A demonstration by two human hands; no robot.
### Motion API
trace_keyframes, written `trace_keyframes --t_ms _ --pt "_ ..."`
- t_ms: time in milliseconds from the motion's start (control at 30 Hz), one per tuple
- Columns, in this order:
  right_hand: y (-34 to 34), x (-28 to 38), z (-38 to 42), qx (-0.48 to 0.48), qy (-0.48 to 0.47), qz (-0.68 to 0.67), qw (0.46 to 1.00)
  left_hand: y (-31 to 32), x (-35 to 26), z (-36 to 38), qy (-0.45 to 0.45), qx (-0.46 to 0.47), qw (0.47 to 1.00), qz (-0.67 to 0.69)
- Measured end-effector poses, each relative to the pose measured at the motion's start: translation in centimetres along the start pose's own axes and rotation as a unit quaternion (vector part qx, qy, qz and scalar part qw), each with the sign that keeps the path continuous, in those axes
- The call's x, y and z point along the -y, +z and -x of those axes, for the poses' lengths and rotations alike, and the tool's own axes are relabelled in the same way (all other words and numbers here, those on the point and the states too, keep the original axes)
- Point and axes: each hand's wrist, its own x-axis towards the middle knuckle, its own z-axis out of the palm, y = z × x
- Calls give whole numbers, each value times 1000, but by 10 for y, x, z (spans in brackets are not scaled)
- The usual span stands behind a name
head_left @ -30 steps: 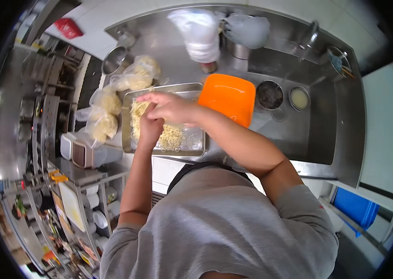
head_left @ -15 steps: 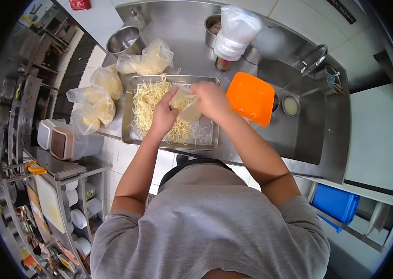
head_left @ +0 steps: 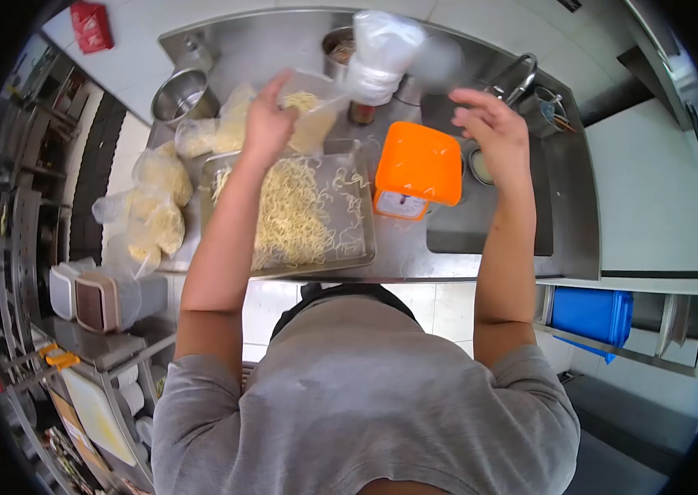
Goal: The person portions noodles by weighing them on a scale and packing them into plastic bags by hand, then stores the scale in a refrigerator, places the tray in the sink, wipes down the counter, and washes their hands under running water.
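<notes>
My left hand (head_left: pixel 271 124) is above the back of the metal tray, closed on the edge of a clear plastic bag of noodles (head_left: pixel 313 124), its index finger stretched out. Below it, loose yellow noodles (head_left: pixel 295 210) are heaped in the metal tray (head_left: pixel 349 262), with stray strands to the right. My right hand (head_left: pixel 493 136) is raised over the sink side, fingers apart and partly bent, with nothing in it. Between my hands, an orange square container (head_left: pixel 421 161) rests on a kitchen scale (head_left: pixel 401 205).
Several filled noodle bags (head_left: pixel 163 177) lie left of the tray, near a steel pot (head_left: pixel 184 97). Behind the scale stand a roll of plastic bags (head_left: pixel 382 58) and another pot (head_left: pixel 337 49). The sink (head_left: pixel 489 239) with its faucet (head_left: pixel 522 70) is at right.
My left hand has moved up and back with the noodle bag, away from the tray's middle. My right hand has left the bag and swung right, past the orange container.
</notes>
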Motion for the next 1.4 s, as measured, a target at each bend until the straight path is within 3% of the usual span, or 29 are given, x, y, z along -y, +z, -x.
trace_keyframes --t_ms 67,133,200,233,300,367,433,600,667,767,833,900,1000,1100,1200,1300,1400 --pt "-43 -38 -2 -84 50 -14 995 3 21 -28 20 -21 999 -37" --pt "-89 -96 -8 -130 117 -88 981 5 80 -56 39 -56 993 -100" --pt "-130 -163 -20 -173 188 -145 956 10 97 -65 -37 -54 987 -147" --pt "-148 -200 -28 -192 228 -163 941 11 91 -56 -123 -35 979 -159" --pt "-173 -262 -53 -216 285 -185 915 9 131 -44 1 -92 976 -199" --pt "-190 -317 -81 -227 324 -195 897 21 83 -8 -23 -130 961 -245" --pt "-201 -368 -117 -227 328 -199 895 21 63 25 29 -132 950 -282" --pt "-195 -437 -203 -255 313 -234 885 8 61 79 -91 -128 939 -307" --pt "-192 -475 -231 -251 295 -307 869 3 67 90 -101 -130 927 -337" --pt "-200 -483 -233 -270 260 -398 837 9 65 99 -115 -127 924 -343" --pt "-204 -467 -244 -251 245 -361 864 14 67 103 -119 -131 927 -331" --pt "-209 -453 -243 -201 250 -220 921 25 62 104 -134 -134 933 -307" --pt "-208 -412 -238 -243 321 -58 914 33 67 100 -129 -119 935 -308" --pt "-219 -437 -244 -217 343 -269 873 46 60 104 -134 -113 937 -301" --pt "-229 -442 -245 -209 358 -369 832 46 57 114 -160 -115 933 -300" --pt "-235 -431 -252 -250 376 -426 784 39 67 122 -162 -122 931 -302" --pt "-231 -416 -248 -270 360 -433 782 38 72 126 -146 -107 934 -309"
